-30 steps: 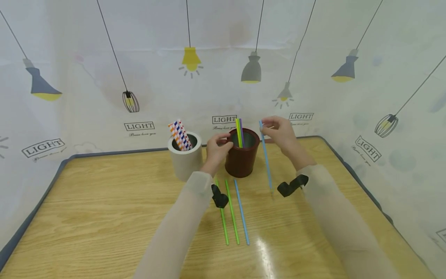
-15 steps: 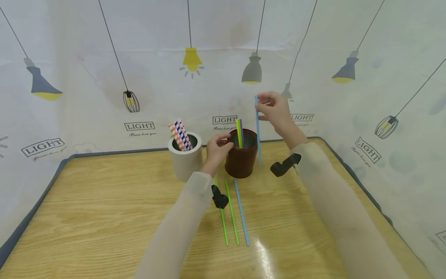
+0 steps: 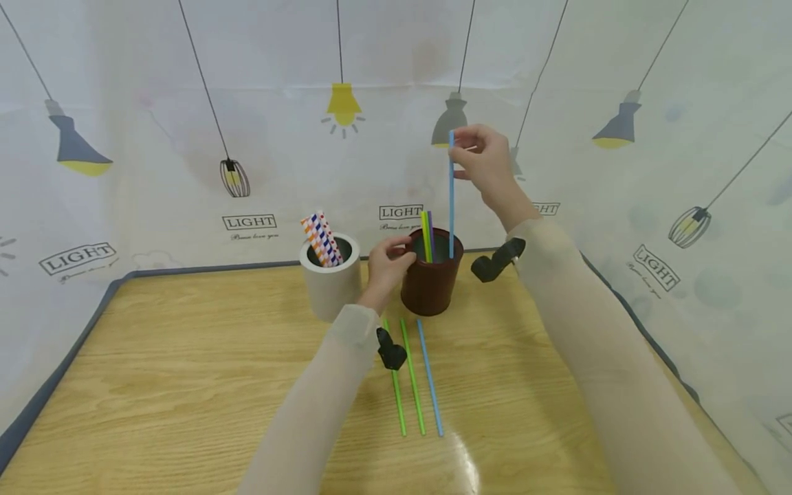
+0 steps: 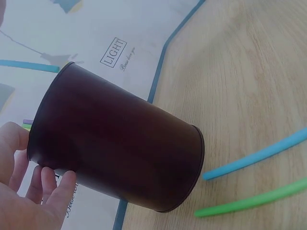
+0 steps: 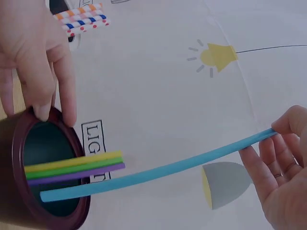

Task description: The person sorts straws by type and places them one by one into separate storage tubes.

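My right hand pinches a blue straw near its top end. The straw hangs almost upright, its lower end at the mouth of the dark red cup. Inside that cup stand a yellow straw, a green one and a purple straw. My left hand grips the cup's rim on the left, as the right wrist view shows, thumb and fingers on either side of the wall. On the table before the cup lie two green straws and a blue one.
Left of the dark red cup stands a white cup with several patterned paper straws. Behind the wooden table hangs a white cloth printed with lamps. My left forearm partly covers one green straw.
My right hand has lifted the blue straw and brought it leftward, from beside the dark red cup to over its mouth. The left hand has stayed at the rim.
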The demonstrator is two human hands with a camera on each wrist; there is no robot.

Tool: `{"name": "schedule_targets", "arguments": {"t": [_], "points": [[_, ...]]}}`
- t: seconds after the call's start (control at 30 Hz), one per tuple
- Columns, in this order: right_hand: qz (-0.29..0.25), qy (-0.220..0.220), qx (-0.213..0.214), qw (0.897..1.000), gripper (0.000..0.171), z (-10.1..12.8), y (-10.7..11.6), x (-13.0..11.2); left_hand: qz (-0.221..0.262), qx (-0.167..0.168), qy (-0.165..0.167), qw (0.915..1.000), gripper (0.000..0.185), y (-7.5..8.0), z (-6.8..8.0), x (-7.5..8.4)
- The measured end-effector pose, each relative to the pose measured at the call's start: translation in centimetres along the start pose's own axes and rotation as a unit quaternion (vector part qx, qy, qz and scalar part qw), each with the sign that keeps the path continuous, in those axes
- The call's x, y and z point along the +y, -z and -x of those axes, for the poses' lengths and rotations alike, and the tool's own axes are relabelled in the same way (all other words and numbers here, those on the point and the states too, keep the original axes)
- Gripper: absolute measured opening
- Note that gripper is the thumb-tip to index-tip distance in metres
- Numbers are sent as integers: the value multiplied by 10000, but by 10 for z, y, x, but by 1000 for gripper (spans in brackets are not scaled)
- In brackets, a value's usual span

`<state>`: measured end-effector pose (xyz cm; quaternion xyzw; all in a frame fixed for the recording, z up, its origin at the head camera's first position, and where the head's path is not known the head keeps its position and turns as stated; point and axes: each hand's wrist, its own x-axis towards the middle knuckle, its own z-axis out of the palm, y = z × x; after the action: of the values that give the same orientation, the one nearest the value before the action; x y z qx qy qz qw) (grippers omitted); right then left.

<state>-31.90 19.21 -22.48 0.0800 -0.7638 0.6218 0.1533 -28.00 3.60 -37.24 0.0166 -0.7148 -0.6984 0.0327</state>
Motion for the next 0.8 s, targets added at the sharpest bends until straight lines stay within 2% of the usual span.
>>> {"name": "schedule_targets", "arguments": {"t": [0.13, 0.33, 0.57, 0.8], "points": [[105, -160, 114, 9998, 24, -4, 0, 7, 10, 4, 0, 10000, 32, 0, 0, -1], [196, -626, 251, 9975, 29, -5, 1, 34, 34, -26, 54, 10000, 31, -1, 0, -3], [-24, -798, 188, 9966, 31, 1, 4, 65, 87, -13, 41, 10000, 31, -1, -1, -2], [-176, -1139, 90, 9933, 30, 9, 3, 85, 98, 33, 9, 9999, 31, -1, 0, -3]]}}
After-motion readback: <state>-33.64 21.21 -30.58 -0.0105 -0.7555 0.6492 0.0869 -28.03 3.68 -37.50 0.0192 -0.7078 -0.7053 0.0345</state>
